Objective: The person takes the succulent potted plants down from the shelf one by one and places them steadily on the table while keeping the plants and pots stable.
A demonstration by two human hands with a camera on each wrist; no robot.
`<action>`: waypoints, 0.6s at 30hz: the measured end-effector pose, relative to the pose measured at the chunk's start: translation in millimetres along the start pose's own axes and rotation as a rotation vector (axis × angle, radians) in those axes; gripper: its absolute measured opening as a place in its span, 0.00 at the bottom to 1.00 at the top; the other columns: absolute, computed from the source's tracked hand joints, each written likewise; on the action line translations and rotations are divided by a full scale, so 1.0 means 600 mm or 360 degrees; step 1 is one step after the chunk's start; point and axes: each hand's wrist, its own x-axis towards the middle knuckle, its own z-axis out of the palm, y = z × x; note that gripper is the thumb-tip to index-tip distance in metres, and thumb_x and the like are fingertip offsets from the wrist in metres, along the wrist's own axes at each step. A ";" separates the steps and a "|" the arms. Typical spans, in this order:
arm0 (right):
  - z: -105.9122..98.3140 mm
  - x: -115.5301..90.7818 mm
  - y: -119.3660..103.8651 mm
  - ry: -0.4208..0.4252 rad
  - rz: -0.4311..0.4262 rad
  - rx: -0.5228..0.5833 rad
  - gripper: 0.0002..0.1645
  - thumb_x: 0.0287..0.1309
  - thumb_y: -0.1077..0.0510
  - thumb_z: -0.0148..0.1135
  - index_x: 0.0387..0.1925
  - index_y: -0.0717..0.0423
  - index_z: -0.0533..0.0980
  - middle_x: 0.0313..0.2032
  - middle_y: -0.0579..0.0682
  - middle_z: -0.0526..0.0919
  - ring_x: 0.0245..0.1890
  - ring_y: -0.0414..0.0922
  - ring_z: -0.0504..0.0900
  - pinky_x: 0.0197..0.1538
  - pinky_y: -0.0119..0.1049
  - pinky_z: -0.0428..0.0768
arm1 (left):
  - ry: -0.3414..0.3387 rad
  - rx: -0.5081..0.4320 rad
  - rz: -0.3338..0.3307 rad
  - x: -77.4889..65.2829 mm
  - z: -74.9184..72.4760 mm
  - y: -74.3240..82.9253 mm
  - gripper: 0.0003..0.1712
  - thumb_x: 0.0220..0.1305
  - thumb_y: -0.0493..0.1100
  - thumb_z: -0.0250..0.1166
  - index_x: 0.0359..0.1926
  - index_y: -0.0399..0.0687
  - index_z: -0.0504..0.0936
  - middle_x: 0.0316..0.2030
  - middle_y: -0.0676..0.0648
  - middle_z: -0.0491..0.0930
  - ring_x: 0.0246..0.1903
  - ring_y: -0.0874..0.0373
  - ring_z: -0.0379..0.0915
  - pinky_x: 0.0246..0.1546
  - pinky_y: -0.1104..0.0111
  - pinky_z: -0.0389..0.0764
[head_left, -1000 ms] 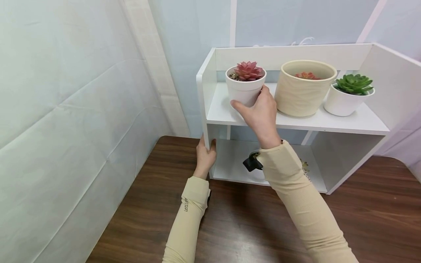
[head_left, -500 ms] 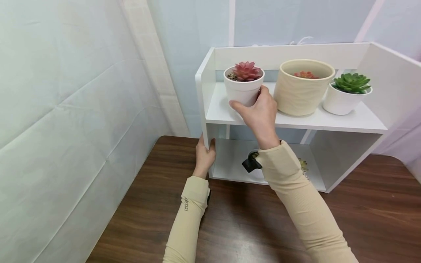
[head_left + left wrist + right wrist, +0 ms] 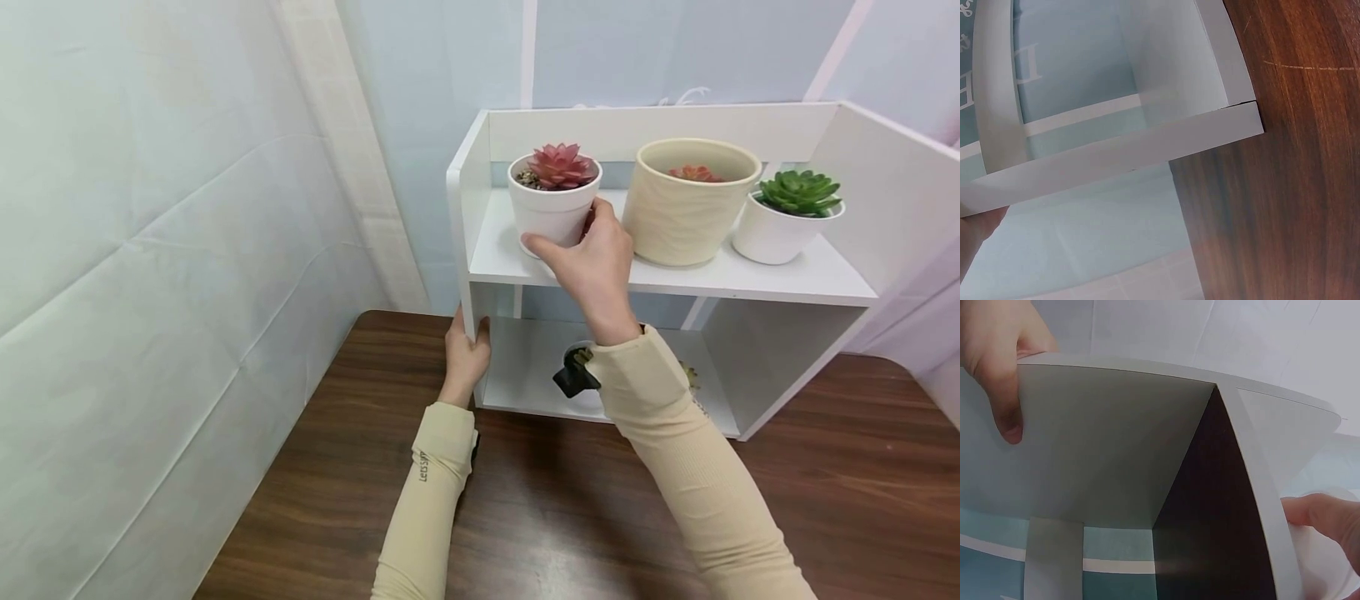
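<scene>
My right hand (image 3: 600,267) grips a small white pot (image 3: 551,212) low on its side, thumb in front and fingers round its right. A pink succulent (image 3: 558,167) grows in this pot, which is upright at the left end of the upper shelf (image 3: 678,288). In the right wrist view, the thumb (image 3: 1319,515) lies across the pot's wall. My left hand (image 3: 467,360) holds the left side panel (image 3: 459,225) of the white shelf unit below the upper board, thumb inside, fingers outside. Only a bit of that hand (image 3: 979,234) shows in the left wrist view.
A larger cream pot (image 3: 678,221) with an orange-red succulent and a white pot (image 3: 776,235) with a green succulent stand to the right. Partly hidden by my right arm, a black object (image 3: 576,375) sits at the lower shelf. Brown wooden table (image 3: 540,508) below.
Both hands keep their holds on the pot and the side panel. The head view has shifted a little, and the pot sits very slightly farther left.
</scene>
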 end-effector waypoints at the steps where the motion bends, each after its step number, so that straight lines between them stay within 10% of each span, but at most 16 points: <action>1: 0.000 0.000 0.000 0.0000 -0.0002 0.0006 0.45 0.40 0.48 0.76 0.59 0.62 0.68 0.55 0.59 0.79 0.54 0.51 0.77 0.59 0.43 0.72 | 0.0002 0.0001 0.0005 0.000 0.000 0.000 0.23 0.66 0.26 0.50 0.62 0.28 0.66 0.57 0.26 0.70 0.61 0.33 0.66 0.59 0.43 0.68; 18: -0.009 -0.014 0.001 0.0017 -0.0017 0.0121 0.44 0.38 0.51 0.78 0.57 0.62 0.69 0.53 0.58 0.80 0.52 0.47 0.78 0.57 0.39 0.74 | -0.0005 -0.0027 0.0021 -0.002 -0.002 -0.001 0.23 0.66 0.26 0.50 0.63 0.27 0.65 0.57 0.26 0.70 0.61 0.33 0.66 0.59 0.42 0.68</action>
